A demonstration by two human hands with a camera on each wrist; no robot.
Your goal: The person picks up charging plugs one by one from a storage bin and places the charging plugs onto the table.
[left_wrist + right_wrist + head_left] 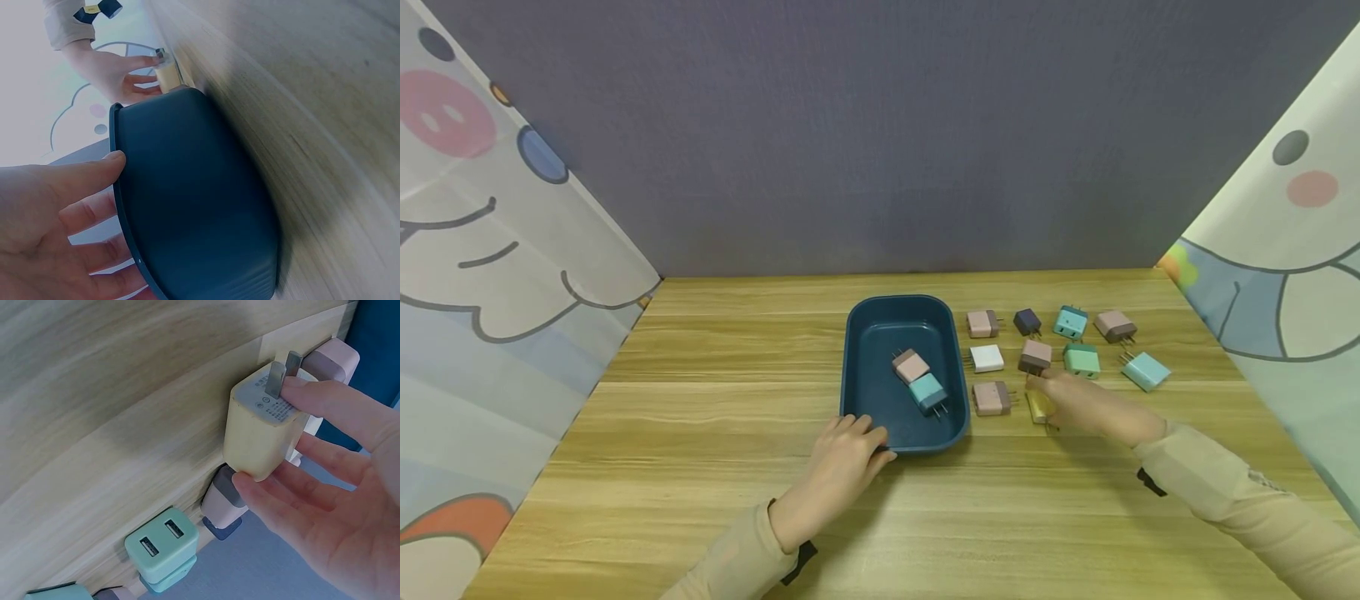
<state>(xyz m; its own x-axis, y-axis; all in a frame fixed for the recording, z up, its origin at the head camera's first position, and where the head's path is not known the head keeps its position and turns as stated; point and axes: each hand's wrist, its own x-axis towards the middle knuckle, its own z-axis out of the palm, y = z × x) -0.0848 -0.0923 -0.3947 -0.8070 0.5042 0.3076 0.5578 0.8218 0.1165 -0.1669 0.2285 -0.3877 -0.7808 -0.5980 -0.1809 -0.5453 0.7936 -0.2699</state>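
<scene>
My left hand (842,460) grips the near left rim of a dark blue plastic tub (846,367). In the left wrist view its thumb lies on the outer edge of the rim, the other fingers behind it. With thumb and fingertips, my right hand (1088,406) pinches a yellow plug charger (256,440), whose two metal prongs point up past the thumb in the right wrist view. Whether this charger touches the table is hard to tell. Inside the tub lie a pink charger (911,367) and a teal charger (928,392), side by side.
Right of the tub, several chargers lie on the wooden table (737,375): pink ones (991,398), a white one (986,358), a dark one (1027,322), a green one (1082,360) and light blue ones (1146,371). A grey panel (887,150) stands behind.
</scene>
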